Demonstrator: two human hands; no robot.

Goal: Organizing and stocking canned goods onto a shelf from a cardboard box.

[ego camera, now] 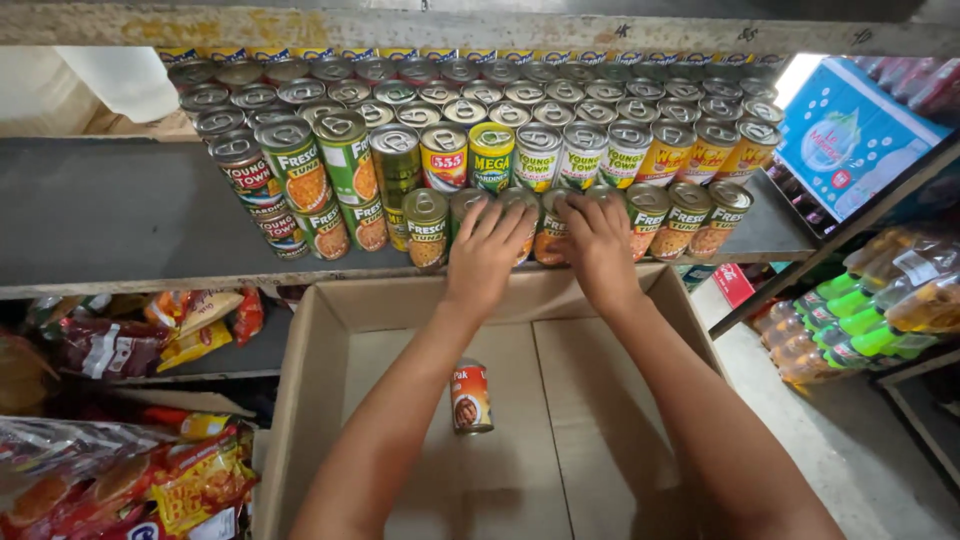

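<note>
Many tin cans with pull-tab lids (480,110) stand stacked in rows on a grey shelf (120,215). My left hand (487,250) rests on the front-row cans near the middle, fingers spread over a can with a green and yellow label. My right hand (597,245) lies right beside it, fingers on top of an orange-labelled can (551,238). Whether either hand grips a can is not clear. Below my arms stands an open cardboard box (320,330) with a single red-and-white can (470,397) upright on its bottom.
Snack bags (150,480) fill the lower left shelves. At the right stand bottled drinks with green caps (850,320) on a dark rack, and a blue package (850,130) above them. A wooden beam (480,28) runs over the cans.
</note>
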